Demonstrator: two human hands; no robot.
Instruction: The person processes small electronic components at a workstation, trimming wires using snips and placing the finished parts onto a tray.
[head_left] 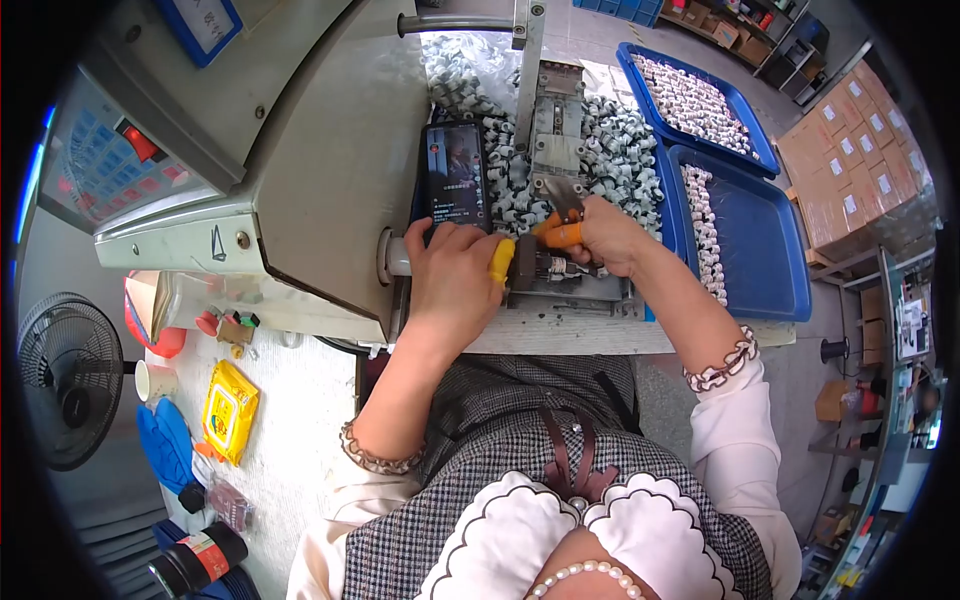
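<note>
My left hand (455,275) is curled beside a white round shaft (399,257) coming out of the machine housing. A yellow cover (502,260) shows at its fingertip, against a dark metal block (523,265). What its fingers grip is hidden. My right hand (610,235) is closed at the metal fixture (570,290), with orange coverings (560,235) at the fingertips. A blurred metal piece (564,196) rises there; whether the hand holds it is unclear. Right above my left hand, a phone (453,175) with a lit screen leans among many small white-and-black parts (620,150).
On the right, two blue trays (790,290) hold rows of small parts. A metal rail (557,125) stands behind the fixture. The large machine housing (330,150) bounds the left. Lower left are a yellow wipes pack (230,410), blue glove (163,440), dark jar (198,560) and fan (70,380).
</note>
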